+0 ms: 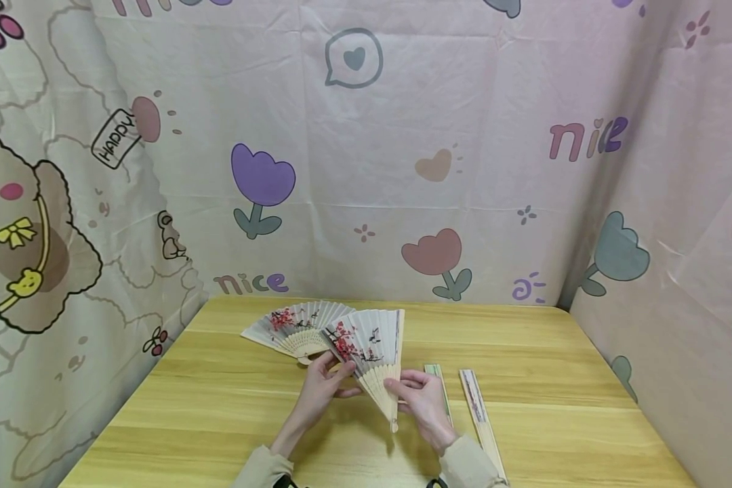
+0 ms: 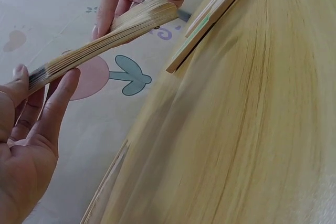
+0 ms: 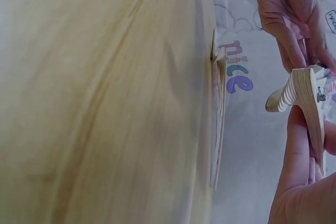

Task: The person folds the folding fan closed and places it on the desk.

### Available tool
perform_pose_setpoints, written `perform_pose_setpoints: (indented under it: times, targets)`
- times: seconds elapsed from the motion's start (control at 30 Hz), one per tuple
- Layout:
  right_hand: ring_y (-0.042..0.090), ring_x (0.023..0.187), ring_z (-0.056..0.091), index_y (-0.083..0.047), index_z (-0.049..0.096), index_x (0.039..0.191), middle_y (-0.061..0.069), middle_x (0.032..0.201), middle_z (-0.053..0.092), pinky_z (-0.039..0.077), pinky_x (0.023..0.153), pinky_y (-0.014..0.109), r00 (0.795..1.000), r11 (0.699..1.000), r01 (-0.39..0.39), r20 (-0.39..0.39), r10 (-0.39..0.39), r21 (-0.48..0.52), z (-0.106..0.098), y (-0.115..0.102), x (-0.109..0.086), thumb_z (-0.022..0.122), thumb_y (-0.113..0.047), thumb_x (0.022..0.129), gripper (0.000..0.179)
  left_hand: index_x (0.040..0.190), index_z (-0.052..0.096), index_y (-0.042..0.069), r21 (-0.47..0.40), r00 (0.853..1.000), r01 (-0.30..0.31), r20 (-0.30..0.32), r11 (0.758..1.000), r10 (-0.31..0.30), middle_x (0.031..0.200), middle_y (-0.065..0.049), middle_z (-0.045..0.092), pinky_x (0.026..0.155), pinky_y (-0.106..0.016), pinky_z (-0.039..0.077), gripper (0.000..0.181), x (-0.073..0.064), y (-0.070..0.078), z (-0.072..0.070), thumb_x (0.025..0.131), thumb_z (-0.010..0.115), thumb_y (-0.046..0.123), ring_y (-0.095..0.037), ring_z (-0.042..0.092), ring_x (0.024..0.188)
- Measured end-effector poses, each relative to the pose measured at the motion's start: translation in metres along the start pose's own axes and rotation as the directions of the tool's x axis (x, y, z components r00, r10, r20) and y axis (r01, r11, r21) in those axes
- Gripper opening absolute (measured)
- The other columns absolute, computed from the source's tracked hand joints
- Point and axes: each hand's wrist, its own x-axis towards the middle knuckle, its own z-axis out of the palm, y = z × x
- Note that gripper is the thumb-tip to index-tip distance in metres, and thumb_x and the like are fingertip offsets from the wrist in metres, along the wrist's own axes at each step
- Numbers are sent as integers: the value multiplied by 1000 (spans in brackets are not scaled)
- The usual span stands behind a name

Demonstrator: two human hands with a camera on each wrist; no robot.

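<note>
Patterned cloth [image 1: 366, 129] hangs behind the far edge of the wood-grain surface [image 1: 158, 420], a purple tulip [image 1: 262, 177] printed toward the left corner, a pink tulip [image 1: 434, 251] right of centre.

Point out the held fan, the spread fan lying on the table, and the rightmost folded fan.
Held fan [image 1: 372, 342], head view: printed leaf.
Lying spread fan [image 1: 297, 322], head view: printed leaf.
Rightmost folded fan [image 1: 482, 421], head view: middle of its length.

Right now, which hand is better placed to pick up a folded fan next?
Probably the right hand: it's nearer the folded fans, while the left hand sits farther away, across the held fan.
</note>
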Motion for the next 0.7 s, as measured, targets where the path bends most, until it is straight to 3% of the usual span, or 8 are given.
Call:
perform_pose_setpoints:
  times: [0.17,0.37,0.57,0.7]
  targets:
    - [13,72,73,15,62,117,7,89,78,69,72,34,1000,1000,1,2,-1,9,0,1,0,77,-6,85,41,142,43,-10,3,1000,2,4,1000,-2,130,-20,60,81,-39,67,50,0,0,0,101,60,12,-12,73,97]
    - [13,73,72,14,63,115,4,87,77,69,72,34,1000,1000,3,17,-3,10,0,0,-1,77,-6,86,38,143,42,-10,-3,1000,-2,7,1000,2,129,-21,63,80,-39,68,50,0,-1,0,102,59,12,-12,73,96]
    - [13,74,72,15,63,116,5,88,78,69,71,33,999,1000,1,39,-1,18,-1,0,-1,76,-5,86,38,143,41,-10,3,1000,-3,15,1000,2,133,-30,58,81,-40,67,51,2,-3,-2,102,59,14,-12,73,97]
    - [13,74,72,14,63,116,4,87,77,69,71,33,999,1000,-3,48,2,14,-1,0,-2,76,-5,86,38,143,41,-10,-1,1000,12,4,1000,-12,133,-28,60,81,-40,67,52,1,-3,-1,101,60,15,-13,73,96]
